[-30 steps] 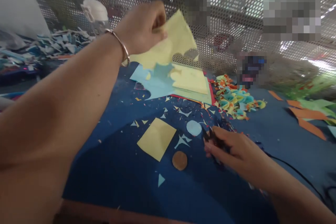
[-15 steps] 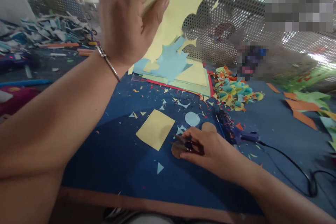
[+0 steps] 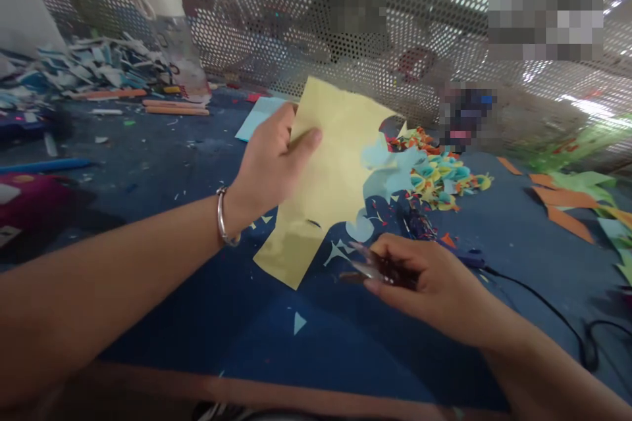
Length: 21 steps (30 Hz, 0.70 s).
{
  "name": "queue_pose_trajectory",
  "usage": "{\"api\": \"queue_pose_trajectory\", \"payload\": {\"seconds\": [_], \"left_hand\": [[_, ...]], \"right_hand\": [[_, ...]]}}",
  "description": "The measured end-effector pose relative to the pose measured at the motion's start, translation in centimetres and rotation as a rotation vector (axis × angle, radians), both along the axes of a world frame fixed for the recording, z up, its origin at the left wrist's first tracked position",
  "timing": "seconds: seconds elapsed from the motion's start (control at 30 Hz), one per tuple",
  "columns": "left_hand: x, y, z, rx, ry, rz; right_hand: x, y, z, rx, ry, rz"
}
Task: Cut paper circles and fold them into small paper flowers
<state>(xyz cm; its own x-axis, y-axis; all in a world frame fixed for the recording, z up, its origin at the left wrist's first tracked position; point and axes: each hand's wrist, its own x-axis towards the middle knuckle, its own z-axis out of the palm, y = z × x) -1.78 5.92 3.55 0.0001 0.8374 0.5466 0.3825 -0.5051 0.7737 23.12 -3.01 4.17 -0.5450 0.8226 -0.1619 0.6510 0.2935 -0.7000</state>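
My left hand [image 3: 276, 154] grips a large sheet of yellow paper [image 3: 340, 145] by its left side, thumb on top. Round bites are cut out of the sheet's right and lower edges. In my right hand [image 3: 419, 283] is a pair of scissors [image 3: 380, 266], blades parted and pointing left, below the sheet's lower right corner. A smaller yellow paper piece [image 3: 291, 260] lies on the table, partly covered by the held sheet. Light blue paper [image 3: 395, 174] with cut edges shows to the right of the sheet. A pale blue paper round [image 3: 359, 227] lies above the scissors.
A heap of small folded paper pieces [image 3: 439, 174] lies beyond my right hand, near a dark blue glue gun [image 3: 467, 256] with a black cord. A bottle [image 3: 178, 39] stands at back left beside a pile of paper strips [image 3: 103, 66]. Orange paper strips [image 3: 567, 197] lie right.
My left hand has lowered the yellow sheet from high up to just above the table. My right hand has shifted slightly right with the scissors, whose blades are now spread wider.
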Motion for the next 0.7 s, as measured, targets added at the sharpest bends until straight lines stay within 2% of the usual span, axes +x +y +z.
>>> {"api": "queue_pose_trajectory", "payload": {"seconds": [0.13, 0.3, 0.5, 0.7], "left_hand": [[0.2, -0.6, -1.9, -0.215, -0.186, -0.064], [0.4, -0.7, -2.0, -0.337, -0.419, -0.257], [-0.1, -0.5, -1.6, -0.473, -0.364, -0.387], [-0.5, -0.4, -1.4, -0.61, -0.187, -0.494]], "right_hand": [[0.6, 0.5, 0.5, 0.035, 0.16, -0.139], [0.6, 1.3, -0.3, 0.031, 0.224, -0.259], [0.8, 1.5, -0.9, 0.084, 0.472, -0.348], [1.3, 2.0, -1.3, 0.182, 0.561, -0.478]]}}
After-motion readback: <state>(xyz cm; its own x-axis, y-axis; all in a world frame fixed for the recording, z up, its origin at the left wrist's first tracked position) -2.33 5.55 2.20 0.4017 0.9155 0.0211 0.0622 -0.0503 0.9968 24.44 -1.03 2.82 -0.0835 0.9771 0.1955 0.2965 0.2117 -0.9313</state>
